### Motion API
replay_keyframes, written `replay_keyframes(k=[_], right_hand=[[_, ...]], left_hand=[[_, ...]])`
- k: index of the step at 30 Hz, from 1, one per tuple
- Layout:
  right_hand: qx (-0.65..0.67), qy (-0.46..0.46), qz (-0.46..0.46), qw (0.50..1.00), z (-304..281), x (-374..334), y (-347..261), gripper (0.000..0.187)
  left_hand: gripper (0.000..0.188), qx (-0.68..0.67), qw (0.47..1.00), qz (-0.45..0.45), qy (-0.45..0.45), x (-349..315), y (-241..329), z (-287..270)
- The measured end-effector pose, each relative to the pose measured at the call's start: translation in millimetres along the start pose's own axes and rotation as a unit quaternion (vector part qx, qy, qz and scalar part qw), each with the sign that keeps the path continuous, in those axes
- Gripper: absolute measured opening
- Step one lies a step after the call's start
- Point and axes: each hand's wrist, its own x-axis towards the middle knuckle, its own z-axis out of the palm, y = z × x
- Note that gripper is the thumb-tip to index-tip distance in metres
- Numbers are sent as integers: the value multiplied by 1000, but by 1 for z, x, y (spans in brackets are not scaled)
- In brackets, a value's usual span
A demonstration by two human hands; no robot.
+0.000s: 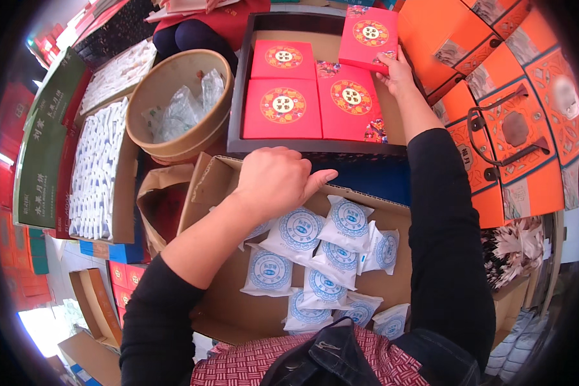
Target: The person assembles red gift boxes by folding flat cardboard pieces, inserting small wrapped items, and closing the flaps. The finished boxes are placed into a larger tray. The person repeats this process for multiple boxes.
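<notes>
Brown cardboard forms the open carton [220,315] nearest the body. It contains sealed white packets with blue circular prints [336,256], loosely overlapped. Over the carton's far side hangs the left hand [275,182], fingers curled inward, thumb extended; its palm is hidden, so whether it holds anything cannot be told.

Beyond the carton lies a rectangular tray with a black rim [315,147], containing three flat red boxes with round gold emblems [350,100]. A round tan tub [174,152] containing clear plastic stands to its left.

At the tray's far right, the right hand [396,72] grips the near right corner of a fourth red box [369,35], thumb on top. This box sits slightly askew across the tray's far rim; whether it rests there cannot be told.

A single-corner grip probably allows twisting. Support the opposite edge with the left hand, hold the box level, align its sides with the neighbouring boxes, and avoid scraping their printed lids.
</notes>
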Motion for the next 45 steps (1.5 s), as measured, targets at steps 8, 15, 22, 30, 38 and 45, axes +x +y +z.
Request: replay_keyframes(k=[8,15,22,30,38,45], right_hand=[[100,-64,95,988,-17,1,20,44],[58,-61,87,993,-31,-1,23,39],[-62,-86,178,978,-26,3,6,27],[-464,74,-54,881,-13,48,34,41],[-348,-40,-48,935,27,48,47,54],[-592,-248,-149,752,-7,-11,-14,42]], left_hand=[[49,2,1000,2,18,0,-1,4],[31,36,984,40,168,7,3,1],[37,18,1000,-23,-2,3,6,1],[37,4,1000,-12,2,7,7,4],[37,-7,1000,-22,-9,5,7,1],[36,-14,998,-31,-45,10,9,0]])
